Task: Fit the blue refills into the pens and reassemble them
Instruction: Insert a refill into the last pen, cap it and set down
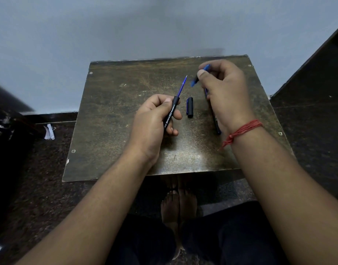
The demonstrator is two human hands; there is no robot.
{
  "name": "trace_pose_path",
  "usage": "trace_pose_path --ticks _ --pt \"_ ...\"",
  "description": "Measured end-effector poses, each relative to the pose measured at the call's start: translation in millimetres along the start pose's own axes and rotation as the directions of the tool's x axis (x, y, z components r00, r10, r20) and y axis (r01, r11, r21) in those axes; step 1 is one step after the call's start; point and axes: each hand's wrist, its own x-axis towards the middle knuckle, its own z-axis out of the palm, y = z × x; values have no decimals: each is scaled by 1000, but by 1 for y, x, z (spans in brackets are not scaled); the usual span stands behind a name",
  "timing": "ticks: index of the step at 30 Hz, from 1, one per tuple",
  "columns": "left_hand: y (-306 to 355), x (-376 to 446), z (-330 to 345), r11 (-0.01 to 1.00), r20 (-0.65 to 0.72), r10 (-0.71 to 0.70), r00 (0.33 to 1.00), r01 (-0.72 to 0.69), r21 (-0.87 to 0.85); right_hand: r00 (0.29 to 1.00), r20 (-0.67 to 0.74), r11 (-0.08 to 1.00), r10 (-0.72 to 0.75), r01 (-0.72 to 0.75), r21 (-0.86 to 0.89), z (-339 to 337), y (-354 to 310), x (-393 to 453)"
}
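Note:
My left hand (154,119) grips a black pen barrel (170,113) tilted up to the right, with a blue refill (182,87) sticking out of its upper end. My right hand (225,92) pinches a small blue-and-black pen front piece (197,78) between thumb and fingers, just right of the refill tip and apart from it. A black and blue pen cap (190,108) lies on the table between the hands. Another dark pen (216,123) lies on the table, mostly hidden under my right hand.
The small worn brown table (126,131) stands against a grey wall (126,31). A dark speckled floor surrounds it, with a white scrap (49,131) at the left. My bare feet (177,207) are under the table's near edge. A dark panel (317,73) rises at right.

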Motion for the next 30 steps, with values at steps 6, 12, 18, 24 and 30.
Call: trace_pose_path --ticks 6,12,18,24,30 --pt "-3 0 1 999 9 8 1000 -8 37 996 -65 977 59 -44 211 0 4 5" --pt "-5 0 0 998 36 9 999 -11 65 994 -71 974 81 -64 218 -1 6 6" --pt "-5 -1 2 997 42 1 999 -4 80 997 -14 971 81 -75 225 -1 6 4" --pt "-2 -2 2 997 40 -7 999 4 76 992 93 979 89 -105 176 1 10 3" --pt "-1 -2 2 998 32 -9 999 7 65 988 109 975 108 -127 181 0 12 5"
